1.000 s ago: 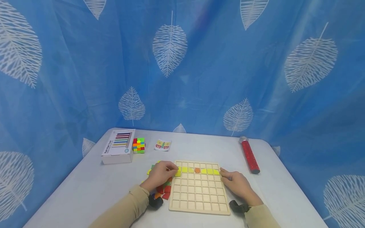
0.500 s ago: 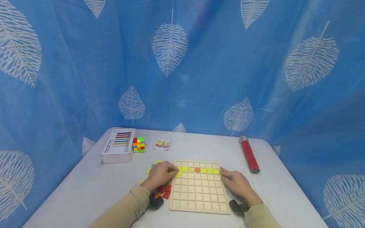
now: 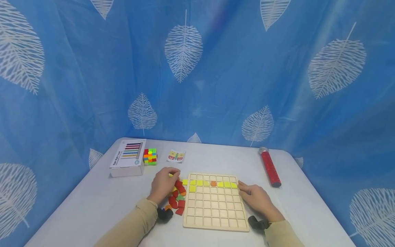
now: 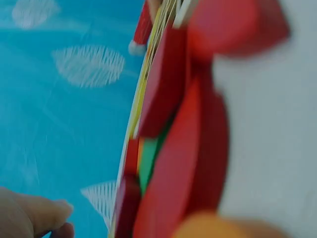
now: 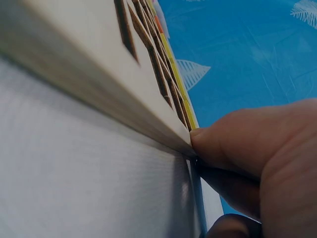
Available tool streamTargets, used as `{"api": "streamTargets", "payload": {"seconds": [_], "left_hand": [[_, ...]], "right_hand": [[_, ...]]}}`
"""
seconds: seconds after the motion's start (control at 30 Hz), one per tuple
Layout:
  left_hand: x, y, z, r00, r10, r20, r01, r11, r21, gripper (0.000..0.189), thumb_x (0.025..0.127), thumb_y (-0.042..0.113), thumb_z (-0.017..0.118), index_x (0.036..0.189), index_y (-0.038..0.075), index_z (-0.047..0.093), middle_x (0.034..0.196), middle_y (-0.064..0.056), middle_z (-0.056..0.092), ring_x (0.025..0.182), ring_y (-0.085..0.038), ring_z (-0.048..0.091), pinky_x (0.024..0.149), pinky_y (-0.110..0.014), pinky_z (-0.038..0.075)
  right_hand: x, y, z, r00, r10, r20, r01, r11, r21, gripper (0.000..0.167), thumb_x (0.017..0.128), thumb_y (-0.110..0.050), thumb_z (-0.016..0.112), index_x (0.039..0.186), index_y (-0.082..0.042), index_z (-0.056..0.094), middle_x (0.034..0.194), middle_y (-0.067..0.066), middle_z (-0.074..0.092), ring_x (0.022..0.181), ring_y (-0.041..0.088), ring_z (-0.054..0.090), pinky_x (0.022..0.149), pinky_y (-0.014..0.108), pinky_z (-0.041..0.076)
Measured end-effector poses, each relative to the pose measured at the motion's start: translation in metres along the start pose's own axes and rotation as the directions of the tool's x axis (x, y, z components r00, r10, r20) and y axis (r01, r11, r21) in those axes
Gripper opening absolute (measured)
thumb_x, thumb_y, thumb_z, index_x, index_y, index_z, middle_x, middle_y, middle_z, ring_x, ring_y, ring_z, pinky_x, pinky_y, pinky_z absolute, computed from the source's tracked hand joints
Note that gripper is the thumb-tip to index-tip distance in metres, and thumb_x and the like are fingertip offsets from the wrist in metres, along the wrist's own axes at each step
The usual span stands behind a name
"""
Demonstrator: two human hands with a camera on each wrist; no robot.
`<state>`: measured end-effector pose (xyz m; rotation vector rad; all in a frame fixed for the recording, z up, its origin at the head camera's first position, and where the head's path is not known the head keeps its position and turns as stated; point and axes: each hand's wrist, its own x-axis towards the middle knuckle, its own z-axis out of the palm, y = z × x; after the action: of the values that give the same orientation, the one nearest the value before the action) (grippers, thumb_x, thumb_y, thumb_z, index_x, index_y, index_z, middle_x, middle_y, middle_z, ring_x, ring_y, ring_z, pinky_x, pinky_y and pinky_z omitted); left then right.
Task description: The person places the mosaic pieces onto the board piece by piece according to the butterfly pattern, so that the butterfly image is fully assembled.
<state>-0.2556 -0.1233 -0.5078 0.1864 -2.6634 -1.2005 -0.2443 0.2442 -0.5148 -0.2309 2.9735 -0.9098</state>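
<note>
My left hand (image 3: pixel 163 183) is left of the wooden grid board (image 3: pixel 216 226), over a pile of coloured pieces, its fingers loosely bent. In the left wrist view, thumb and fingertips (image 4: pixel 54 212) show with nothing between them, beyond large red pieces (image 4: pixel 173 188). Yellow pieces and an orange disc (image 3: pixel 213 184) fill a row near the board's far side. Below that row's left end sits a yellow square (image 3: pixel 192 188). My right hand (image 3: pixel 257 199) touches the board's right edge with thumb and forefinger; the right wrist view shows the thumb (image 5: pixel 218 136) against that edge.
Another yellow square (image 3: pixel 185 181) lies just off the board's left edge. Behind are a white box (image 3: pixel 126 171), a multicoloured puzzle cube (image 3: pixel 150 157) and a pattern card (image 3: pixel 176 156). A red glittery microphone-like tube (image 3: pixel 270 168) lies at the right. A blue leaf-print curtain (image 3: pixel 216 85) encloses the table.
My left hand has let go of the yellow square at the board's left edge and moved left over the pile, uncovering more pieces. The right hand has stayed at the board's edge.
</note>
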Motion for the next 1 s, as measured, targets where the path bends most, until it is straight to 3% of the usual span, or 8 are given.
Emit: {"api": "streamTargets", "payload": {"seconds": [0.27, 0.57, 1.0], "left_hand": [[0.005, -0.015, -0.005, 0.990, -0.098, 0.098, 0.095, 0.995, 0.036, 0.032, 0.092, 0.034, 0.076, 0.120, 0.018, 0.076, 0.117, -0.001, 0.070, 0.106, -0.022, 0.061, 0.093, -0.048, 0.055], [0.004, -0.013, -0.005, 0.991, -0.065, 0.121, 0.051, 0.991, 0.122, 0.025, 0.091, 0.032, 0.079, 0.114, 0.021, 0.078, 0.112, 0.001, 0.070, 0.100, -0.020, 0.061, 0.090, -0.046, 0.054], [0.004, -0.013, -0.005, 0.989, -0.051, 0.142, 0.032, 0.990, 0.136, 0.037, 0.087, 0.033, 0.082, 0.118, 0.015, 0.076, 0.107, 0.000, 0.068, 0.094, -0.018, 0.059, 0.081, -0.040, 0.055]], "right_hand": [[0.000, -0.001, 0.001, 1.000, 0.004, 0.000, -0.004, 1.000, -0.001, 0.043, 0.097, -0.024, 0.067, 0.138, -0.012, 0.065, 0.150, 0.001, 0.057, 0.142, 0.034, 0.050, 0.114, 0.057, 0.039], [0.001, 0.001, 0.003, 1.000, 0.011, 0.001, -0.011, 1.000, 0.008, 0.043, 0.097, -0.025, 0.067, 0.138, -0.012, 0.065, 0.150, 0.000, 0.057, 0.142, 0.034, 0.049, 0.114, 0.058, 0.038], [0.002, 0.002, 0.003, 1.000, -0.002, -0.007, 0.002, 1.000, -0.006, 0.043, 0.097, -0.025, 0.067, 0.138, -0.012, 0.065, 0.149, 0.001, 0.057, 0.142, 0.034, 0.050, 0.114, 0.057, 0.039]]}}
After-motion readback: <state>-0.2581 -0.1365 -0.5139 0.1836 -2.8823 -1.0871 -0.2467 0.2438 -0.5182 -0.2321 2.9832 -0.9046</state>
